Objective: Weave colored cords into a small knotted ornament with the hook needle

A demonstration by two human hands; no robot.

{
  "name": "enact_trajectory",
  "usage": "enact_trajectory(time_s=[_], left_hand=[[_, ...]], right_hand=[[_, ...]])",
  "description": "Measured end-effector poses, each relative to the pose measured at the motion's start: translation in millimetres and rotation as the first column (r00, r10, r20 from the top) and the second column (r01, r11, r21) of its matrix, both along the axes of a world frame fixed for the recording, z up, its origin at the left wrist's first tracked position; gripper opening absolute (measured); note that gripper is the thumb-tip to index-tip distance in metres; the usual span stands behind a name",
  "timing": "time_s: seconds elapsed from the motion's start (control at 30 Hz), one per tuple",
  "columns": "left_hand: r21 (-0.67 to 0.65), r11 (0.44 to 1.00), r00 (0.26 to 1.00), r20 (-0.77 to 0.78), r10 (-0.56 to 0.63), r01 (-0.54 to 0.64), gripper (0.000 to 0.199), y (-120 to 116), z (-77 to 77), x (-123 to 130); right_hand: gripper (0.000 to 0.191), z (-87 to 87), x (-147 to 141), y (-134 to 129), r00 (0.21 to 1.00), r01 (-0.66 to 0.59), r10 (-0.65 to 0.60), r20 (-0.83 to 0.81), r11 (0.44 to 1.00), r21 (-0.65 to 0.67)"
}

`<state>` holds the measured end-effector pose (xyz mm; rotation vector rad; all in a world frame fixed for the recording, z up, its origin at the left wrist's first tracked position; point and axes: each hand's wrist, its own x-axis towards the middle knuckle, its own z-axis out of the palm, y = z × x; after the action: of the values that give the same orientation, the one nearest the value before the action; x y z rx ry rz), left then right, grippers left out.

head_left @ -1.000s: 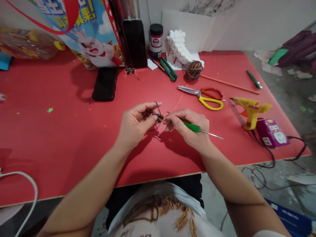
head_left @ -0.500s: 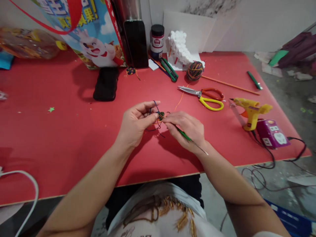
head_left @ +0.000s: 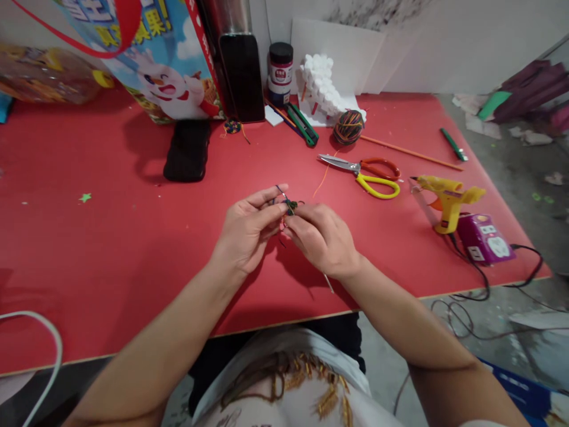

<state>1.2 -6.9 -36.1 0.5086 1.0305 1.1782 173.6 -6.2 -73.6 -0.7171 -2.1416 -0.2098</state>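
Observation:
A small dark multicoloured piece of yarn work [head_left: 290,207] is pinched between the thumb and fingers of my left hand [head_left: 246,228], with a strand looped over the raised forefinger. My right hand [head_left: 322,237] is closed round a crochet hook [head_left: 329,283], whose thin metal end sticks out below the palm. Most of the hook is hidden by that hand. The right fingertips touch the yarn piece, and loose strands hang under it. An orange strand [head_left: 320,181] leads up to the yarn ball [head_left: 348,127].
Scissors [head_left: 358,169] lie beyond my right hand. A yellow glue gun [head_left: 448,198] and purple box [head_left: 484,238] with cables stand at the right. Behind are a black phone [head_left: 187,150], a green cutter [head_left: 303,125], a jar [head_left: 280,72] and a printed bag [head_left: 164,71].
My right hand has turned and moved slightly left, closer to my left hand. The hook's green handle has gone out of sight, and its lower end now points more steeply down.

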Motion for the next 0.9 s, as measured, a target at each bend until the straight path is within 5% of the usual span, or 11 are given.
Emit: enact_trajectory(time_s=[0.17, 0.37, 0.67, 0.9], left_hand=[[0.256, 0.964, 0.976, -0.184, 0.117, -0.067, 0.040, -2, -8.7, 2], [0.471, 0.881, 0.889, -0.424, 0.172, 0.054, 0.038, -5, -14.0, -3], [0.581, 0.789, 0.772, -0.589, 0.240, 0.198, 0.037, -1, -16.4, -9], [0.574, 0.800, 0.797, -0.560, 0.225, 0.177, 0.037, -1, -14.6, -9]], right_hand=[[0.023, -2.6, -3, -3, 0.999, 0.046, -0.046, 0.005, 0.999, -0.022], [0.015, 4.1, -5, -1, 0.997, 0.012, -0.013, -0.075, 1.000, -0.014], [0.015, 9.8, 1, -1, 0.977, -0.127, 0.092, -0.195, 0.976, -0.178], [0.017, 12.2, 2, -2, 0.964, -0.160, 0.104, -0.246, 0.962, -0.221]])
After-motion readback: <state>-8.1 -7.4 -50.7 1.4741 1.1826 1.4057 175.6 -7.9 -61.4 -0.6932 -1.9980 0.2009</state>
